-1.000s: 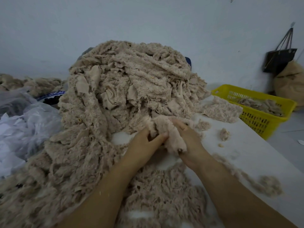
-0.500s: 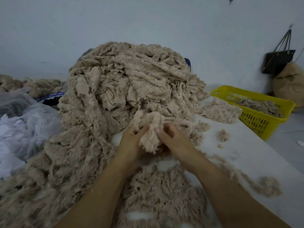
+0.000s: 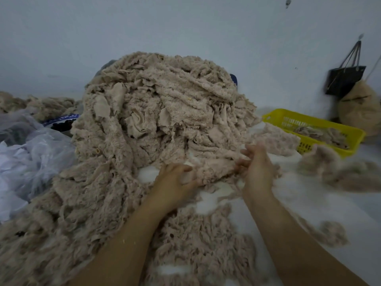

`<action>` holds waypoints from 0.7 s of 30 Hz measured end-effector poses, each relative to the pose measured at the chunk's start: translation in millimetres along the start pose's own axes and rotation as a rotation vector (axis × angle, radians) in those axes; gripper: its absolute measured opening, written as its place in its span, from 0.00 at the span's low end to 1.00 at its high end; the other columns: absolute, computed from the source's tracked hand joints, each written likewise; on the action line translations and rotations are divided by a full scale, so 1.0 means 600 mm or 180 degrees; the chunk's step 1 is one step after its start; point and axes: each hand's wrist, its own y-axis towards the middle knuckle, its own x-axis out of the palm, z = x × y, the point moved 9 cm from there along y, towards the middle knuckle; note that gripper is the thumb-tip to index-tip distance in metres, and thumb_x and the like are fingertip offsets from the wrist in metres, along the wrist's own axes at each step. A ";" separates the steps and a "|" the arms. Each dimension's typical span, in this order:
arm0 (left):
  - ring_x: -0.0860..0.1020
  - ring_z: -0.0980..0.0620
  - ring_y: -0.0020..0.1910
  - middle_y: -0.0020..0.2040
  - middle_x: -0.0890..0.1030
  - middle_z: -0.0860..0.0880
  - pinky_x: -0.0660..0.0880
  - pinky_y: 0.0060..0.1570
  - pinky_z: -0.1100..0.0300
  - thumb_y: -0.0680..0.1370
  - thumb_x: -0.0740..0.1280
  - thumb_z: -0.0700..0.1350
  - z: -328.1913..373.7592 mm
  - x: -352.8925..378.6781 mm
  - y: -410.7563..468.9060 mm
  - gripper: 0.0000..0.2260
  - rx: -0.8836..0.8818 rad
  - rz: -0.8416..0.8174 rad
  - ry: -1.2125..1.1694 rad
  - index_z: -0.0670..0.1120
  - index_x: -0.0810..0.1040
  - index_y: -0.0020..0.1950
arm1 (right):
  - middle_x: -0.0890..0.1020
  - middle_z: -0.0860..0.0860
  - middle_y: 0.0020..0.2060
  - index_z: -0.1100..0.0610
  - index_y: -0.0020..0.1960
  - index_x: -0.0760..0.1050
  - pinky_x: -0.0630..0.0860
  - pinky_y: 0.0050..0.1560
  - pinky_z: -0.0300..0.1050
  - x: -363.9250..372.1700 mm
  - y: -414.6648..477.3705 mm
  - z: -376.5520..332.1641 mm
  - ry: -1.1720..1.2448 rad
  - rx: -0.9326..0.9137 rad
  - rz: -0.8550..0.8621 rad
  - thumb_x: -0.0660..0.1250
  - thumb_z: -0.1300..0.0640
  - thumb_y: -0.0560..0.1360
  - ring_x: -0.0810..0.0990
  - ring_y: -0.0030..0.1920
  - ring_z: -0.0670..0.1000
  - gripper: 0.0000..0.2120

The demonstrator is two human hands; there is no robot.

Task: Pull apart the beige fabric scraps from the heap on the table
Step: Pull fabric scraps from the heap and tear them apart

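My left hand (image 3: 175,182) grips one end of a fuzzy beige fabric scrap (image 3: 214,168), fingers curled round it. My right hand (image 3: 257,166) is blurred, and its fingers pinch the other end. The scrap is stretched between them, its long axis running left to right across the white bench (image 3: 299,207) with the right end slightly higher. It lies at the foot of the tall heap of beige fabric scraps (image 3: 165,112), near the bench's middle.

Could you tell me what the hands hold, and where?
Left hand grips a beige scrap at its left end; right hand is at the other end, grip too blurred to tell.
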 end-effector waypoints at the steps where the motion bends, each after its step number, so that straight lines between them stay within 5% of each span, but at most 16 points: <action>1: 0.65 0.48 0.69 0.65 0.72 0.50 0.63 0.66 0.55 0.80 0.65 0.56 -0.001 0.000 0.002 0.17 0.0045 0.0028 0.0195 0.51 0.77 0.67 | 0.81 0.50 0.41 0.58 0.55 0.78 0.77 0.35 0.45 0.014 -0.005 0.010 -0.0570 -0.0006 -0.0206 0.58 0.48 0.83 0.78 0.30 0.44 0.16; 3: 0.72 0.48 0.61 0.56 0.77 0.49 0.69 0.58 0.56 0.81 0.64 0.48 0.000 -0.011 0.003 0.08 0.0175 0.0281 0.0015 0.48 0.81 0.55 | 0.80 0.45 0.36 0.52 0.52 0.79 0.76 0.38 0.46 0.048 -0.017 0.019 -0.1505 -0.0365 -0.0795 0.60 0.49 0.82 0.78 0.32 0.45 0.10; 5: 0.77 0.54 0.48 0.46 0.80 0.51 0.72 0.44 0.63 0.81 0.64 0.46 -0.005 -0.031 -0.001 0.07 0.0153 0.0599 -0.0631 0.48 0.81 0.47 | 0.78 0.39 0.43 0.44 0.53 0.75 0.74 0.37 0.35 0.088 -0.040 0.022 -0.2138 -0.0937 -0.1514 0.61 0.49 0.82 0.78 0.38 0.39 0.05; 7: 0.76 0.60 0.33 0.36 0.80 0.55 0.70 0.31 0.69 0.82 0.65 0.49 -0.012 -0.044 -0.009 0.08 -0.0011 0.0771 -0.1394 0.52 0.78 0.43 | 0.72 0.32 0.53 0.40 0.63 0.72 0.72 0.39 0.27 0.120 -0.063 0.039 -0.2538 -0.1190 -0.2136 0.61 0.49 0.82 0.76 0.45 0.32 0.10; 9: 0.74 0.58 0.28 0.31 0.78 0.55 0.71 0.28 0.66 0.82 0.65 0.50 -0.017 -0.047 -0.017 0.08 -0.0195 0.0790 -0.2314 0.51 0.77 0.44 | 0.72 0.34 0.53 0.44 0.66 0.73 0.69 0.42 0.23 0.135 -0.072 0.063 -0.2940 -0.1241 -0.2525 0.62 0.50 0.82 0.73 0.45 0.29 0.13; 13: 0.79 0.52 0.31 0.34 0.81 0.48 0.78 0.32 0.59 0.81 0.66 0.45 -0.017 -0.045 -0.022 0.06 -0.0539 0.0659 -0.4193 0.44 0.78 0.48 | 0.76 0.41 0.40 0.45 0.46 0.75 0.67 0.36 0.29 0.125 -0.063 0.053 -0.3270 -0.1365 -0.2280 0.61 0.50 0.82 0.74 0.38 0.39 0.08; 18: 0.85 0.45 0.44 0.47 0.85 0.41 0.83 0.40 0.51 0.76 0.68 0.43 0.000 -0.033 -0.017 0.07 -0.0572 0.0259 -0.5411 0.42 0.76 0.51 | 0.73 0.41 0.44 0.43 0.43 0.72 0.67 0.42 0.30 0.147 -0.106 0.027 -0.2655 -0.1503 -0.2569 0.59 0.30 0.74 0.72 0.44 0.38 0.17; 21: 0.85 0.48 0.48 0.51 0.85 0.40 0.82 0.42 0.56 0.80 0.63 0.42 0.015 -0.026 -0.016 0.10 -0.0397 -0.0032 -0.5705 0.38 0.76 0.58 | 0.66 0.44 0.37 0.47 0.36 0.62 0.61 0.37 0.37 0.166 -0.129 0.054 -0.3157 -0.1816 -0.2905 0.65 0.46 0.79 0.65 0.39 0.38 0.17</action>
